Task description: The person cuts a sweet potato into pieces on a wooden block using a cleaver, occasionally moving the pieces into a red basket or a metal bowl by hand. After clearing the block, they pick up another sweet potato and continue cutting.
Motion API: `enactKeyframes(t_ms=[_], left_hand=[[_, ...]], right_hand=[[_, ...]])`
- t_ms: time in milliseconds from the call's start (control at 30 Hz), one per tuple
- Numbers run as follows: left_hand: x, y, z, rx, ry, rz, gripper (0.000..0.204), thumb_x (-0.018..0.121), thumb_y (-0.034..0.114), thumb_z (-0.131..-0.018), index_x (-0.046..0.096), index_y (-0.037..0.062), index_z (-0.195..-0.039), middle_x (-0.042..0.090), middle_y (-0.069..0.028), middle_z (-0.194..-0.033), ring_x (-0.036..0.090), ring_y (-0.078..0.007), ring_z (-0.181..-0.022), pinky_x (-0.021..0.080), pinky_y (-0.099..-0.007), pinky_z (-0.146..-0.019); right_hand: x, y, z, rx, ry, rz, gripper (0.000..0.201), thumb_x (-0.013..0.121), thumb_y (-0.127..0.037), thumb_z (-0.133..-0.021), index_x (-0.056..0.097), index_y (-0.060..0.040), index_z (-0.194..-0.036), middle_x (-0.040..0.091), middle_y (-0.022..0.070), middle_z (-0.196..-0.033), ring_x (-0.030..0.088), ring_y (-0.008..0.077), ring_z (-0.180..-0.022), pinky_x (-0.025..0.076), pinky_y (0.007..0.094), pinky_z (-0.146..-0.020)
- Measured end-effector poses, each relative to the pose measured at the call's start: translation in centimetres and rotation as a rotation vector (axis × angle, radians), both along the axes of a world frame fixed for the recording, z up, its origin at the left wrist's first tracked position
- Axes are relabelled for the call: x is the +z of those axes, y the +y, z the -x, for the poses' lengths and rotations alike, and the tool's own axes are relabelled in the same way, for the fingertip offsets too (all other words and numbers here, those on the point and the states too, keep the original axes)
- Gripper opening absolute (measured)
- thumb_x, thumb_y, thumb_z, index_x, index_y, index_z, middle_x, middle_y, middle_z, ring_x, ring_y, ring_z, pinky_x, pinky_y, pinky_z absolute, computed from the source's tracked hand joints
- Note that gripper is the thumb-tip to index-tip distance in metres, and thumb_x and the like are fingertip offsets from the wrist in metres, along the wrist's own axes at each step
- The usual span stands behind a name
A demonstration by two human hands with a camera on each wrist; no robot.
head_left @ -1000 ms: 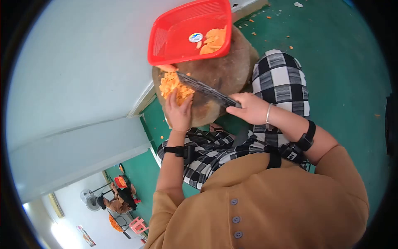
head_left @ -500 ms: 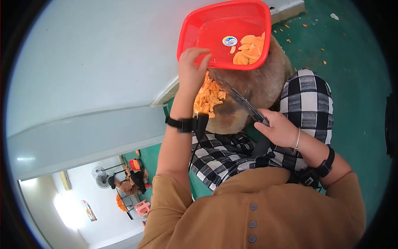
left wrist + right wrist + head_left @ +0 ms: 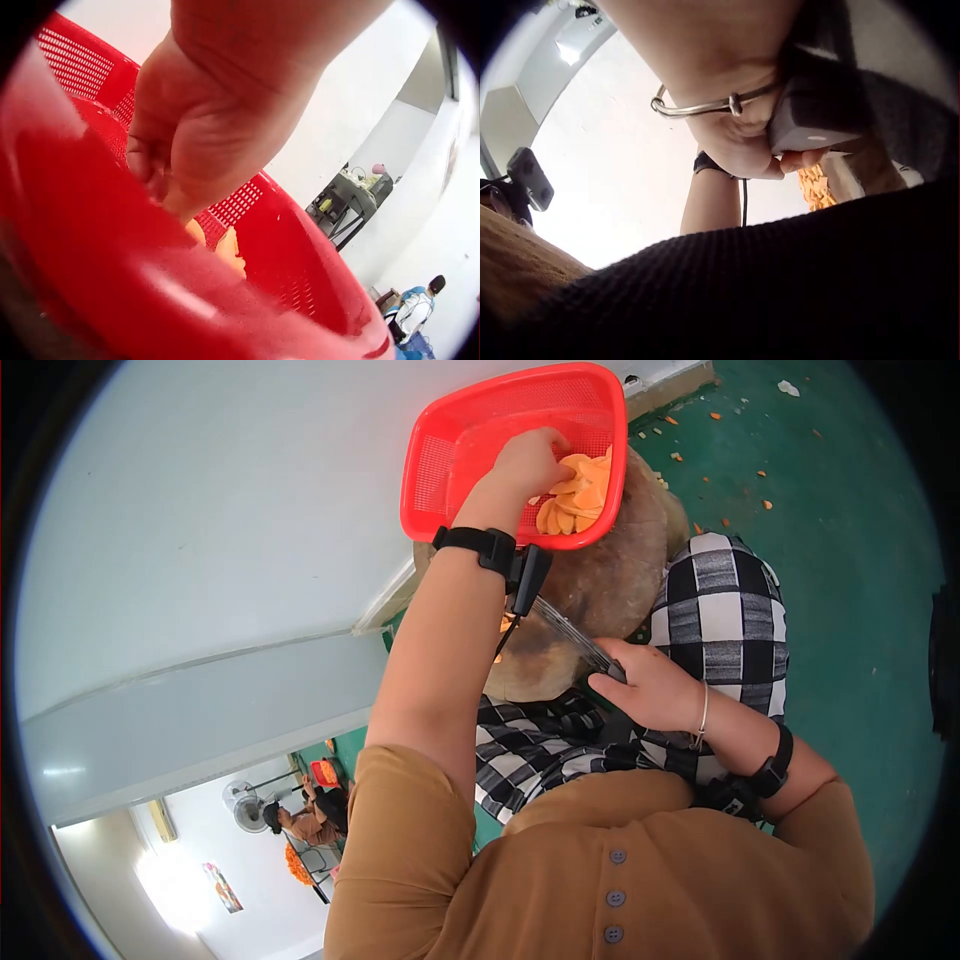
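Note:
My left hand (image 3: 525, 465) reaches down into a red plastic basket (image 3: 425, 485), its fingers at a pile of thin orange vegetable slices (image 3: 585, 500). In the left wrist view the fingers bend inward, and the basket rim hides their tips; I cannot tell whether they pinch a slice. A knife (image 3: 572, 630) is gripped by its dark handle in my right hand (image 3: 652, 685), blade slanting over the round wooden chopping block (image 3: 625, 585). Chopped orange pieces (image 3: 815, 189) lie on the block, mostly hidden behind my left forearm in the head view.
The basket overhangs the far part of the block, close against the white wall (image 3: 250, 510). Orange scraps (image 3: 763, 474) dot the green floor (image 3: 840, 610). My checkered-clothed knee (image 3: 720, 600) is right of the block. Another person (image 3: 310, 825) sits far back near a fan (image 3: 245, 805).
My left hand has left the chopped pieces on the block, risen past the basket's near rim and gone down inside to the slices. The right hand keeps its grip on the knife.

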State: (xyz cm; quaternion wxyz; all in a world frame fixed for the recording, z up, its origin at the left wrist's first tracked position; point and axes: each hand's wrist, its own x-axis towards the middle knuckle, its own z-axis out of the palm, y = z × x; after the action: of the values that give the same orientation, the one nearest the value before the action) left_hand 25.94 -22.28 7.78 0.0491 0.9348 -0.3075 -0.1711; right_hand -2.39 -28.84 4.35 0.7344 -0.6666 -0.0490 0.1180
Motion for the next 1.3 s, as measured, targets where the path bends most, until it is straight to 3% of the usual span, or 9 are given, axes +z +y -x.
enactKeyframes(t_ms=[200,300,400,600,733,867,933,1100,1300], left_hand=[[2.0,1.1,0.9,0.07,-0.09,0.181,0.029,0.073,0.021,-0.079,0.067,0.0045,-0.102,0.069,-0.01,-0.087,0.067,-0.0222,-0.084,0.053,-0.0328,-0.074],[3.1,4.9,2.4,0.159,-0.004,0.571,0.021,0.068,0.015,-0.084,0.067,0.0021,-0.1,0.069,-0.0098,-0.088,0.066,-0.0183,-0.084,0.052,-0.0293,-0.075],[6.2,9.2,8.2,0.302,0.119,0.815,0.018,0.062,0.009,-0.087,0.066,0.0004,-0.103,0.069,-0.0103,-0.09,0.066,-0.0162,-0.085,0.051,-0.0267,-0.076],[2.3,19.1,19.0,0.427,0.316,0.475,0.025,0.058,0.009,-0.093,0.064,0.0009,-0.115,0.068,-0.0075,-0.1,0.062,-0.0129,-0.092,0.049,-0.0261,-0.08],[-1.8,20.4,23.1,0.663,0.473,0.592,0.023,0.057,0.007,-0.092,0.064,-0.0003,-0.113,0.068,-0.0091,-0.1,0.063,-0.015,-0.089,0.049,-0.0268,-0.081],[-4.6,20.6,23.9,0.572,0.248,0.64,0.021,0.059,0.006,-0.089,0.066,0.0009,-0.108,0.064,-0.0094,-0.096,0.064,-0.0203,-0.086,0.051,-0.032,-0.077],[-5.1,20.6,24.7,0.456,-0.327,0.617,0.02,0.063,0.005,-0.085,0.068,0.005,-0.104,0.059,-0.0107,-0.093,0.062,-0.027,-0.085,0.051,-0.0345,-0.075],[-6.2,21.4,26.7,0.626,-0.364,0.823,0.018,0.07,0.009,-0.076,0.07,0.0101,-0.094,0.058,-0.0061,-0.092,0.06,-0.0277,-0.089,0.05,-0.0364,-0.078],[-7.9,21.5,26.3,0.44,-0.424,0.718,0.01,0.068,0.015,-0.079,0.07,0.0133,-0.088,0.061,-0.0027,-0.092,0.06,-0.0234,-0.088,0.05,-0.0357,-0.072]], right_hand=[[1.2,-0.8,-0.4,0.086,0.055,0.05,0.04,0.058,-0.018,-0.089,0.051,0.0056,-0.12,0.064,0.0238,-0.089,0.063,0.0375,-0.087,0.049,0.0399,-0.077],[1.7,-1.0,-0.6,0.142,0.144,0.043,0.041,0.06,-0.018,-0.089,0.05,0.0061,-0.121,0.064,0.0198,-0.082,0.065,0.027,-0.069,0.05,0.0356,-0.065],[1.1,-0.7,-0.6,0.203,0.274,-0.058,0.039,0.059,-0.018,-0.093,0.048,0.0029,-0.124,0.051,0.0009,-0.064,0.046,0.0054,-0.042,0.038,0.0229,-0.039],[1.0,-0.3,-0.8,0.158,0.331,-0.051,0.042,0.061,-0.022,-0.093,0.048,0.0044,-0.123,0.049,-0.0006,-0.061,0.047,0.0077,-0.043,0.04,0.024,-0.04],[0.5,-0.1,-0.6,0.146,0.289,-0.054,0.033,0.061,-0.02,-0.093,0.051,0.0019,-0.116,0.048,-0.0021,-0.061,0.045,0.0063,-0.042,0.038,0.0228,-0.039],[0.6,0.4,-0.3,0.078,0.308,-0.063,0.024,0.061,-0.018,-0.093,0.052,-0.0006,-0.106,0.049,-0.0018,-0.062,0.044,0.0058,-0.042,0.037,0.0223,-0.038],[0.7,0.6,-0.4,0.062,0.328,0.015,0.018,0.062,-0.017,-0.092,0.051,-0.0023,-0.097,0.049,-0.0008,-0.061,0.045,0.0068,-0.041,0.037,0.0221,-0.038],[0.4,0.9,-0.3,0.029,0.29,0.099,0.015,0.06,-0.014,-0.093,0.051,-0.0022,-0.093,0.048,-0.0001,-0.057,0.044,0.0076,-0.041,0.038,0.0229,-0.038],[0.7,1.4,0.4,0.013,0.251,0.211,0.012,0.059,-0.012,-0.094,0.051,-0.0025,-0.093,0.048,-0.0002,-0.057,0.044,0.0076,-0.041,0.039,0.0231,-0.039]])
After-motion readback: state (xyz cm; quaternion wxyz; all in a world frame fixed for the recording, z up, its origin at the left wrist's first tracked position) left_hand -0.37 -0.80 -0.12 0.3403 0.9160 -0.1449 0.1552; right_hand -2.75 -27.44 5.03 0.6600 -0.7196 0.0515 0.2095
